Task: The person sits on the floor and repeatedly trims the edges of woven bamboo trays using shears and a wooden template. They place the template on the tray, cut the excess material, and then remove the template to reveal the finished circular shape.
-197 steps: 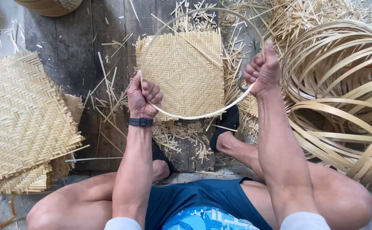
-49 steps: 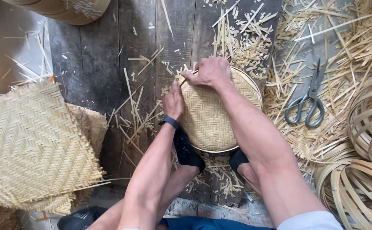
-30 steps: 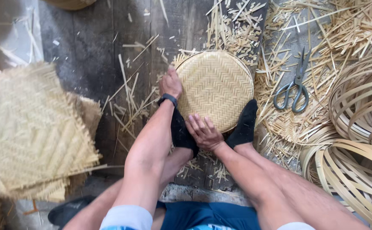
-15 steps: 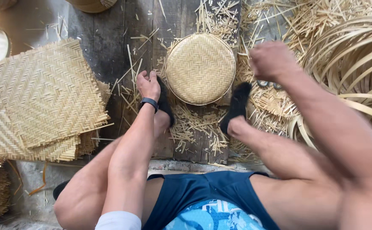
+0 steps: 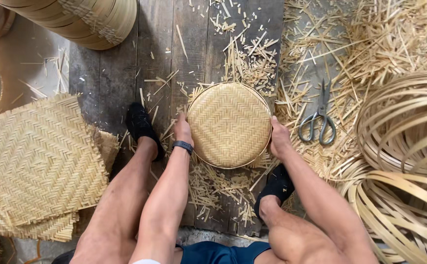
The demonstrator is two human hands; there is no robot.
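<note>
Hands: left point(image 5: 182, 130), right point(image 5: 278, 138) flank round woven tray point(image 5: 229, 124), touching rim.

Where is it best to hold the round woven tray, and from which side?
Probably by its hoop rim, from two opposite sides. The round woven tray lies flat with its rim free; the left hand and right hand already flank it.

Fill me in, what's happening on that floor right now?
A seated person grips a round woven bamboo tray at both sides: left hand on its left rim, right hand on its right rim. The tray lies flat on the dark wooden planks, between the person's black-socked feet, among bamboo trimmings. Scissors lie just to the right, untouched. Square woven mats are stacked on the left, and coiled bamboo hoops sit on the right.
</note>
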